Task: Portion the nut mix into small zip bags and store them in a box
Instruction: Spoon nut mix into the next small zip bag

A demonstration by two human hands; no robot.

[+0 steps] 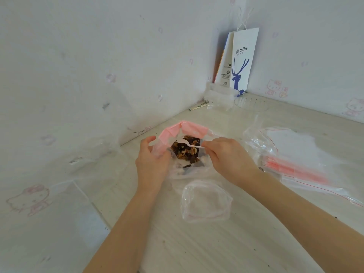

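Note:
A large clear bag with a pink zip rim stands open on the table and holds the brown nut mix. My left hand grips the bag's left rim and keeps it open. My right hand pinches the handle of a small white plastic spoon, whose bowl lies on top of the nuts. Just in front of the big bag lies a small empty zip bag, its mouth open.
A stack of small zip bags in a clear sleeve lies to the right. A clear plastic box sits at the left near the wall. White paper bags and clear plastic lids stand in the far corner.

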